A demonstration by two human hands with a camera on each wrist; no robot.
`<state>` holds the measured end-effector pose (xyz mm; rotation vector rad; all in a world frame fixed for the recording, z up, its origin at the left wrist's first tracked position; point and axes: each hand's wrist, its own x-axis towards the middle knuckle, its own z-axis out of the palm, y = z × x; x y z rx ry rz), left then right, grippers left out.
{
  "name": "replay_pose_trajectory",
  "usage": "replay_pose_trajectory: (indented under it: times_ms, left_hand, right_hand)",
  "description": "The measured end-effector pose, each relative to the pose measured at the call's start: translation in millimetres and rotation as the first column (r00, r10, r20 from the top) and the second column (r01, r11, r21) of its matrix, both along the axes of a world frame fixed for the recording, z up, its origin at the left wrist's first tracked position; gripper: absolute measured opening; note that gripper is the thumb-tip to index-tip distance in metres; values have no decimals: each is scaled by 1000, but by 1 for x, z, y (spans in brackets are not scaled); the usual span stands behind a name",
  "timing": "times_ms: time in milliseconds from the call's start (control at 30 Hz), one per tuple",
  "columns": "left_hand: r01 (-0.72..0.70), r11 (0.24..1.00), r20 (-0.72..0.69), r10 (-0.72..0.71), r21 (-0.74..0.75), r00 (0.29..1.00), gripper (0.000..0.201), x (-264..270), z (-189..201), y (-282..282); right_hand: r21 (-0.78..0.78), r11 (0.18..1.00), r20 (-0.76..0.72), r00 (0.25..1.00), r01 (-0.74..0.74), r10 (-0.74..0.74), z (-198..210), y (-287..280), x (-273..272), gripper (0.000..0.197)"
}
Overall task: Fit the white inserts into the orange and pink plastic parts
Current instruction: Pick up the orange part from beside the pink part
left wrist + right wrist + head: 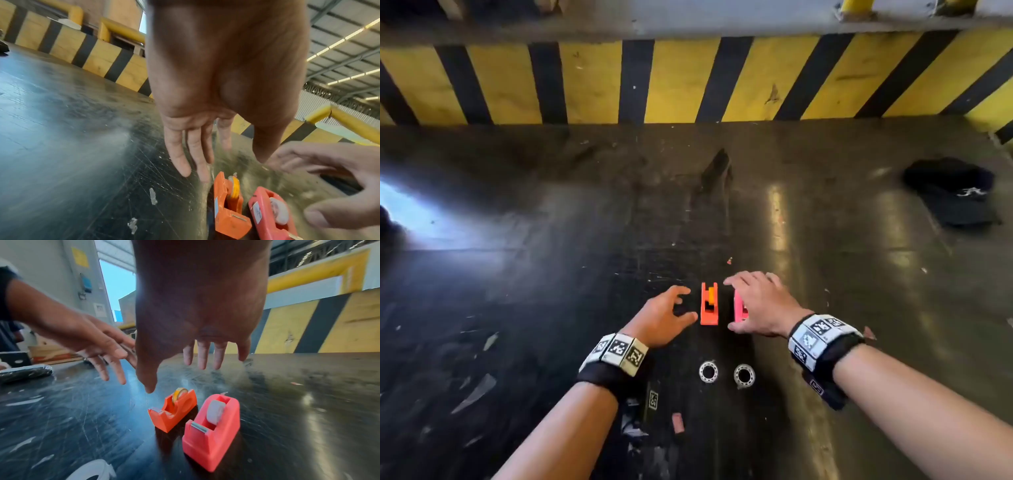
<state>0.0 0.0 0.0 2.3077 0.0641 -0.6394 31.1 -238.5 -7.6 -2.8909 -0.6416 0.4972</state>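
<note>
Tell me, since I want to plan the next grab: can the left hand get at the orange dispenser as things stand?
Probably yes. The left hand hovers open just beside the orange dispenser, nothing lying between them. The right hand is over the pink dispenser, clear of the orange one.

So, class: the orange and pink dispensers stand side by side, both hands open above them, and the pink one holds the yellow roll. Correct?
Not quite. In the right wrist view the pink dispenser holds a white roll; the yellow roll sits in the orange dispenser. The rest holds.
</note>
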Motion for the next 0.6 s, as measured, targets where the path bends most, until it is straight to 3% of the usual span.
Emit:
replay_pose_trajectory:
  times_ms: [200, 333, 433, 600]
  left_hand:
    - [50, 996, -120, -42, 68, 992, 75, 36, -28, -15]
    - [21, 999, -174, -13, 44, 985, 72, 46, -50, -14]
    - [-22, 1000, -182, 21, -4, 983, 65, 50, -62, -12]
    - [-89, 986, -171, 64, -144, 983, 48, 51, -63, -10]
  right_hand:
    - [-161, 980, -81, 992, -114, 102, -35, 39, 29, 120]
    - [-212, 971, -60, 994, -107, 97, -59, 44, 33, 115]
    - [-108, 992, -42, 997, -64, 59, -63, 44, 29, 106]
    - [204, 977, -40, 998, 54, -47, -57, 33, 14, 114]
